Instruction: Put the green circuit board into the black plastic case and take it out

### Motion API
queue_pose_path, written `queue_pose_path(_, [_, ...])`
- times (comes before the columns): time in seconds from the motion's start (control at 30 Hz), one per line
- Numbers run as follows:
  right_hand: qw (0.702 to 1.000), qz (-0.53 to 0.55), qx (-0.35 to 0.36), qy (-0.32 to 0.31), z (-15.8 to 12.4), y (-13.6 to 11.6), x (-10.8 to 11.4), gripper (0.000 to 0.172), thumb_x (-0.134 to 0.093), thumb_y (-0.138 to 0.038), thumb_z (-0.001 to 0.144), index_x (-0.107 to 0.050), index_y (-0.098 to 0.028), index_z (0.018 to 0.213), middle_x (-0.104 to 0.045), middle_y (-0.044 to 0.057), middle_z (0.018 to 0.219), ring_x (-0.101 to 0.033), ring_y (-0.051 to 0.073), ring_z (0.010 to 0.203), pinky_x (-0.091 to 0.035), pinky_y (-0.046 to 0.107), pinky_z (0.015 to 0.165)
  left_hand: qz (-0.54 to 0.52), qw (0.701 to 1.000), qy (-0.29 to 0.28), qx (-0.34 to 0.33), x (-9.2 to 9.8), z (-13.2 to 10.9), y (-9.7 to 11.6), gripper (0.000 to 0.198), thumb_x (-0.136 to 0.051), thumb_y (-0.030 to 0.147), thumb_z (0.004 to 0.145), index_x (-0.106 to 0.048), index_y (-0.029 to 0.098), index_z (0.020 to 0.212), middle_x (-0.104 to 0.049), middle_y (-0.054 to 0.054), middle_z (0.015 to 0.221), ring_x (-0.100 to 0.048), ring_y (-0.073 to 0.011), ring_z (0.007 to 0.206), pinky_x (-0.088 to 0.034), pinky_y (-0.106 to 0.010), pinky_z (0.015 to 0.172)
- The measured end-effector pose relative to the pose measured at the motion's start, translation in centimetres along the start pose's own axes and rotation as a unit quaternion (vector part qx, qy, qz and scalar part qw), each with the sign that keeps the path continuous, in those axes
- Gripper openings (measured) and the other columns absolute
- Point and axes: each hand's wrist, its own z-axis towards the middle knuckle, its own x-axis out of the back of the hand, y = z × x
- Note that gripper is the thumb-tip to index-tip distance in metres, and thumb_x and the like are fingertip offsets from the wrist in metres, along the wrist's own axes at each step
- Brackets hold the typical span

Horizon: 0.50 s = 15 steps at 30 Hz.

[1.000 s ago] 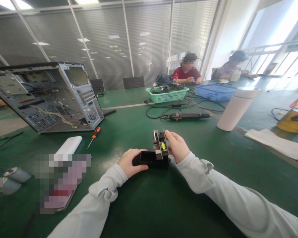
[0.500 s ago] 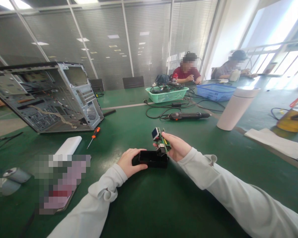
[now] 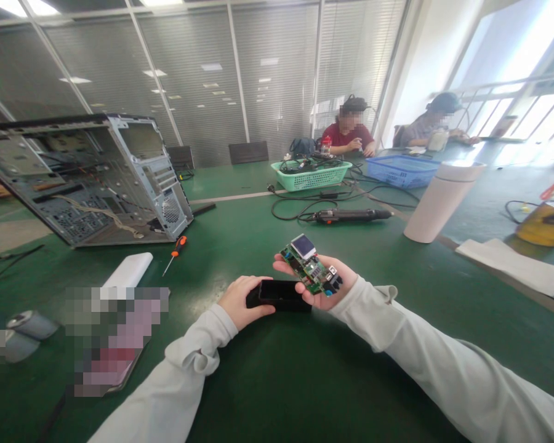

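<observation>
A green circuit board [image 3: 311, 269] with a small display screen rests across the fingers of my right hand [image 3: 337, 280], its component side facing up toward me. The thumb presses its near edge. Below and to the left, a black open-topped plastic case [image 3: 284, 295] lies on the green table. My left hand [image 3: 242, 301] grips the case's left end, thumb in front and fingers behind. The board is held above the case's right part and hides some of it.
A gutted computer case [image 3: 133, 184] stands at left, near an orange-handled screwdriver [image 3: 179, 247]. Ahead lie a corded electric screwdriver [image 3: 351, 216], a green basket [image 3: 311, 177] of cables and a blue basket [image 3: 399, 172]. A pale tumbler [image 3: 438, 206] stands right. Two people sit beyond.
My right hand has turned palm-up, rotating the circuit board from edge-on to face-up, with its screen visible. The left hand and black case have stayed in place.
</observation>
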Motion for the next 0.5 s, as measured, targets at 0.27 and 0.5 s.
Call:
queue_pose_path(0.27, [0.993,0.114,-0.035,0.0,0.54,0.39,-0.18,0.052,-0.008,-0.034,0.102,-0.053,-0.011,0.116,-0.058,0.011,0.095,-0.049,0.009,0.051,-0.041,0.013,0.043,0.003,1.0,0.0,0.0,0.08,0.05,0.22,0.051,-0.071,0.044,0.069,-0.06,0.023,0.114,-0.068,-0.006,0.101,-0.058,-0.0274,0.097,-0.044,-0.042,0.089])
queue_pose_path(0.5, [0.989,-0.006,0.067,0.129,0.4,-0.04,-0.52,0.034,-0.036,-0.035,0.101,-0.053,-0.009,0.114,-0.056,0.007,0.074,-0.054,0.012,0.052,-0.043,0.015,0.041,-0.01,1.0,0.002,0.004,0.01,-0.02,0.15,0.052,-0.07,0.044,0.069,-0.059,0.022,0.115,-0.067,-0.006,0.103,-0.057,-0.0271,0.099,-0.043,-0.041,0.091])
